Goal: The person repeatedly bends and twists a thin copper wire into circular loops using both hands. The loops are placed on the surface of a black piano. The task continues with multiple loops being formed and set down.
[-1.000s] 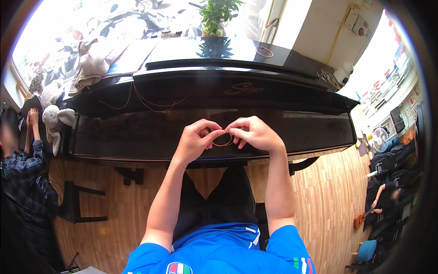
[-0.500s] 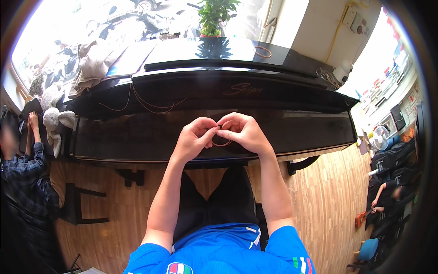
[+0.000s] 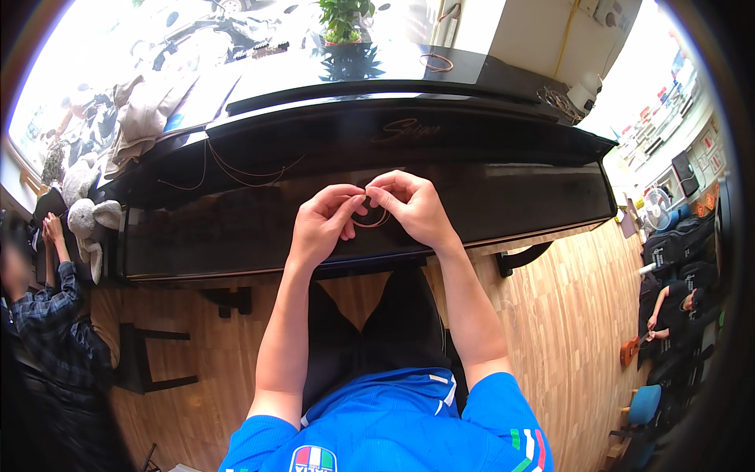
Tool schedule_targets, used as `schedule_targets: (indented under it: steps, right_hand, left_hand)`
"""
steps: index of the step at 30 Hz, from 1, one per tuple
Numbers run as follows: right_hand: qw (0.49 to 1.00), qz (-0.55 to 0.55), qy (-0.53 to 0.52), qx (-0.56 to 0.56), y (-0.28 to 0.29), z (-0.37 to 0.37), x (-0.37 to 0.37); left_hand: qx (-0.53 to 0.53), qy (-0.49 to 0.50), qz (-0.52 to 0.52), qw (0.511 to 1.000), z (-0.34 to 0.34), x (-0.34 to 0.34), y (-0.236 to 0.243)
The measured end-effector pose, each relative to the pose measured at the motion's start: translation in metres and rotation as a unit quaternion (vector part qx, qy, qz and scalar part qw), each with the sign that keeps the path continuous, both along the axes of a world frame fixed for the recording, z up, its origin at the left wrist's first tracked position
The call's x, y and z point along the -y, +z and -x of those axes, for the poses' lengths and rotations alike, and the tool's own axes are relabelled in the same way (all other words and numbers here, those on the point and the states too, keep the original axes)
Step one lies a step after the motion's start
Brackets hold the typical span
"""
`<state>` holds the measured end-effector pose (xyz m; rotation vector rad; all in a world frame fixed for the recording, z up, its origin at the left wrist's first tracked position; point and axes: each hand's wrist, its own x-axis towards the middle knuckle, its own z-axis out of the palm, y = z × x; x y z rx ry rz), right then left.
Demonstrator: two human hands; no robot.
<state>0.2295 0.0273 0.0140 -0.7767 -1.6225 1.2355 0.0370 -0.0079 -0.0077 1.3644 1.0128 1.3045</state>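
My left hand (image 3: 324, 220) and my right hand (image 3: 413, 208) meet at the fingertips above the closed black piano lid (image 3: 181, 236), both pinching a thin coiled copper-coloured wire or string (image 3: 368, 225). Its loop hangs below the pinched fingers; the exact point where they grip is small and partly hidden. Thin similar strands (image 3: 259, 177) drape down the piano front to my upper left, and another coil (image 3: 436, 63) lies on the piano top.
A potted plant (image 3: 344, 20), folded cloth (image 3: 130, 126) and tangled cables (image 3: 554, 102) sit on the piano. A plush toy (image 3: 85, 216), black chair (image 3: 145, 362) and person in plaid (image 3: 47, 307) are left. At right are a fan (image 3: 654, 206) and a person with a small guitar (image 3: 661, 311).
My pinched hands and the coil appear higher and a little left in the picture. The piano and surroundings have also shifted upward in view.
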Motion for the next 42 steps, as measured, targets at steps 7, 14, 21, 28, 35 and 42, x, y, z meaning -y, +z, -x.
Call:
schedule_targets:
  steps: [7,14,21,28,35,42]
  right_hand:
    - [0.999,0.04,-0.004,0.004,-0.012,-0.004,0.005]
    - [0.996,0.075,-0.002,0.038,-0.006,-0.004,0.009]
    - [0.997,0.078,0.014,-0.021,-0.011,-0.008,0.008]
    - [0.995,0.087,0.002,-0.041,-0.012,-0.009,0.008]
    - [0.994,0.097,-0.003,-0.049,-0.013,-0.011,0.008]
    - [0.994,0.092,-0.006,-0.066,-0.015,-0.012,0.007]
  left_hand:
    - [0.061,0.056,-0.013,0.997,-0.007,0.002,0.003]
    - [0.064,0.105,-0.038,0.992,0.0,0.0,-0.005]
    - [0.095,0.108,-0.054,0.988,-0.005,0.002,0.002]
    - [0.052,0.127,-0.087,0.987,-0.004,0.0,-0.005]
    - [-0.042,0.189,-0.159,0.968,-0.012,0.003,-0.004]
    - [-0.173,0.173,-0.156,0.957,-0.018,0.008,0.005]
